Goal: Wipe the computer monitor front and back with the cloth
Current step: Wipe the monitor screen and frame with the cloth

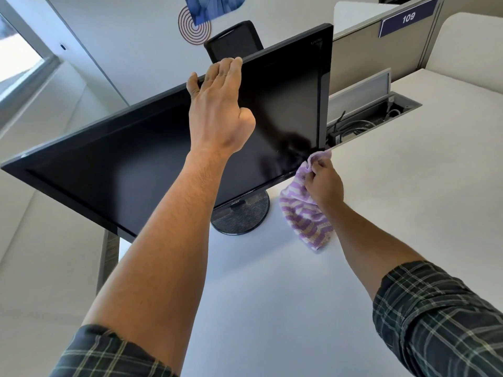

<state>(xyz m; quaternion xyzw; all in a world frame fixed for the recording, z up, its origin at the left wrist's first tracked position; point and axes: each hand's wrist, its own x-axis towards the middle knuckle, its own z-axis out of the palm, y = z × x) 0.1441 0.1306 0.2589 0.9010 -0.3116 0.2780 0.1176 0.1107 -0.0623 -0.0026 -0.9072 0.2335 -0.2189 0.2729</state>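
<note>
Striped cloth (pixel 304 213) gripped right hand (pixel 324 183), left hand (pixel 217 104) atop monitor (pixel 136 159)

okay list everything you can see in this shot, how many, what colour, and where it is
monitor: one, black, on the desk, screen dark
monitor stand: one, black, round, under the monitor
cloth: one, purple and white stripes, at the screen's lower right corner
desk: one, white
office chair: one, black, behind the monitor
cable tray: one, grey, open, desk's far right
sign 109: one, blue, on the partition
left hand: grips the monitor's top edge
right hand: holds the cloth
</note>
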